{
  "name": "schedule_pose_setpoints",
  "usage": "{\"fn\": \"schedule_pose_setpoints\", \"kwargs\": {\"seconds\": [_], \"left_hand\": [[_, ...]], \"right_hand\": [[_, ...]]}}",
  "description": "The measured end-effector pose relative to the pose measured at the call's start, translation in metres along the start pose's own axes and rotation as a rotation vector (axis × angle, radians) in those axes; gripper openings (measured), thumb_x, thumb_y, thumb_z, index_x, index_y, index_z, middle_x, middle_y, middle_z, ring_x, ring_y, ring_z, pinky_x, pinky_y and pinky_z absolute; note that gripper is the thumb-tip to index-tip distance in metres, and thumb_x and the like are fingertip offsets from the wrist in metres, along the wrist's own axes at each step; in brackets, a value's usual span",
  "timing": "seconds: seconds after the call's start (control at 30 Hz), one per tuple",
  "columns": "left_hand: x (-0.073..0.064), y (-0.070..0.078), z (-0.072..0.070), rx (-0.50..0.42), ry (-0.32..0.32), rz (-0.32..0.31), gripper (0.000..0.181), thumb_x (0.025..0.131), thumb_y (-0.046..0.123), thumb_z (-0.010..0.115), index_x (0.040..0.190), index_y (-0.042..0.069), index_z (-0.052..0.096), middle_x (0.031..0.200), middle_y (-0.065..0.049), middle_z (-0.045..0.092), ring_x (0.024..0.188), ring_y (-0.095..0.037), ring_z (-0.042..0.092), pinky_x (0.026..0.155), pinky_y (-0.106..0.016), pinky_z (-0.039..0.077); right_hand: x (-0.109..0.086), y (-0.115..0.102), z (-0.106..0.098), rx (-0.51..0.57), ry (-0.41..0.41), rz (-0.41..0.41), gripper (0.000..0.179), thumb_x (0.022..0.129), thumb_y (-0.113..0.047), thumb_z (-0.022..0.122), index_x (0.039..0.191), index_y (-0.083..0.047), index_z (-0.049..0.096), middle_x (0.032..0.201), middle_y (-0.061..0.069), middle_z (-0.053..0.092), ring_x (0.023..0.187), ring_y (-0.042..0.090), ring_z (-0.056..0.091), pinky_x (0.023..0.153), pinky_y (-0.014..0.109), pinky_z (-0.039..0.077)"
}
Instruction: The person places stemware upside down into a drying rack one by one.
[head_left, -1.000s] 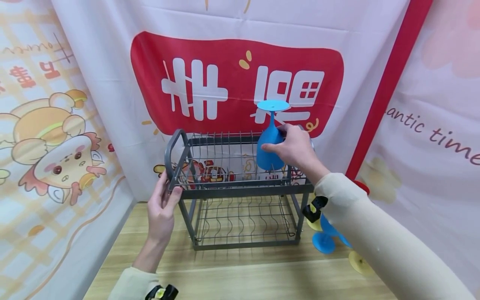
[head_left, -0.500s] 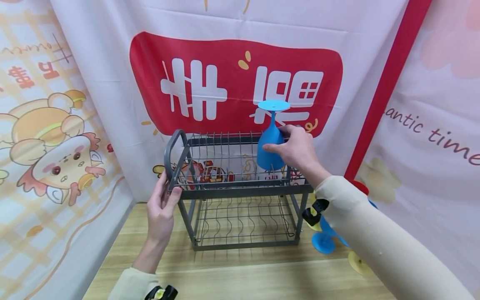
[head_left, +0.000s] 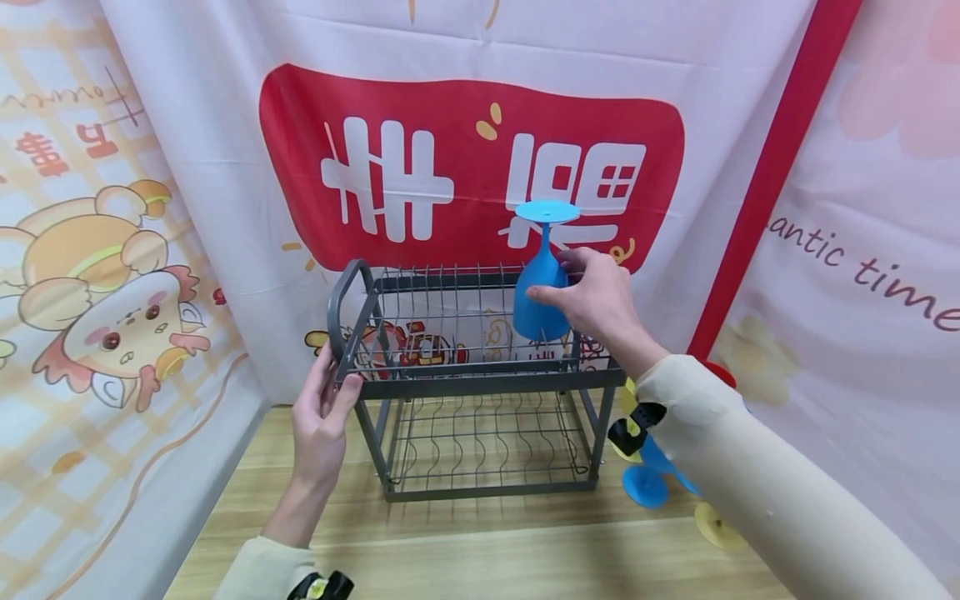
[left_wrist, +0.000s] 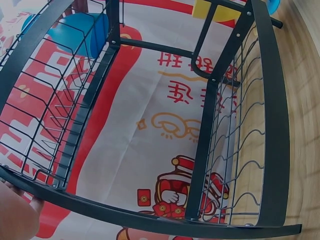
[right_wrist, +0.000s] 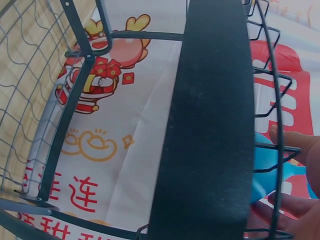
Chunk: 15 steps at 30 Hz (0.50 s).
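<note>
Upside down at the right part of the rack's upper tier is a blue goblet (head_left: 538, 304), its round foot on top. My right hand (head_left: 596, 296) grips its bowl between thumb and fingers. The dark grey two-tier dish rack (head_left: 487, 384) stands on the wooden table. At its upper left front corner, my left hand (head_left: 322, 417) holds the frame, thumb in front. In the right wrist view the goblet (right_wrist: 262, 167) shows behind the upper tier's wires, partly hidden by the front bar. The left wrist view has the goblet (left_wrist: 82, 34) lying across the upper wires' far end.
To the right of the rack, partly behind my right sleeve, are several goblets: a blue one (head_left: 647, 485), a yellow one (head_left: 716, 527) and something red (head_left: 722, 372). A printed cloth (head_left: 472, 50) hangs close behind the rack, with more at both sides.
My right hand and the blue goblet stay almost in place; the right forearm shifts slightly to the right. The left hand keeps its hold on the rack.
</note>
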<state>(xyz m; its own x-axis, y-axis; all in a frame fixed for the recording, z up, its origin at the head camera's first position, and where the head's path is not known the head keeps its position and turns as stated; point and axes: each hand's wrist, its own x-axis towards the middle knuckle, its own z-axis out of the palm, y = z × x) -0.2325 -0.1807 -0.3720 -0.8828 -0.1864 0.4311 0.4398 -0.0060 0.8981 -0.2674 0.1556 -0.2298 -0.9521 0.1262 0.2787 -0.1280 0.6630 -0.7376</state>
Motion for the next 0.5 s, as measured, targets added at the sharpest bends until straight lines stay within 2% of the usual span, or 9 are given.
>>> {"fn": "schedule_pose_setpoints", "kwargs": {"seconds": [0.3,0.5], "left_hand": [[0.0,0.004,-0.003,0.045,-0.008,-0.032,0.062,0.108,0.021,0.063,0.164,0.027,0.038,0.164,-0.007,0.049,0.147,-0.022,0.05,0.114,-0.01,0.044],[-0.001,0.005,-0.005,0.048,-0.014,-0.03,0.063,0.107,0.021,0.063,0.164,0.03,0.038,0.168,-0.004,0.045,0.153,-0.022,0.046,0.116,-0.011,0.043]], "right_hand": [[-0.02,0.0,-0.023,0.024,0.049,-0.072,0.083,0.088,-0.05,0.084,0.157,-0.018,0.051,0.155,0.009,0.061,0.138,0.036,0.06,0.104,0.055,0.061],[-0.039,0.007,-0.038,0.036,0.065,-0.134,0.081,0.088,-0.054,0.082,0.157,-0.022,0.052,0.156,0.008,0.06,0.137,0.036,0.061,0.105,0.058,0.059]]}}
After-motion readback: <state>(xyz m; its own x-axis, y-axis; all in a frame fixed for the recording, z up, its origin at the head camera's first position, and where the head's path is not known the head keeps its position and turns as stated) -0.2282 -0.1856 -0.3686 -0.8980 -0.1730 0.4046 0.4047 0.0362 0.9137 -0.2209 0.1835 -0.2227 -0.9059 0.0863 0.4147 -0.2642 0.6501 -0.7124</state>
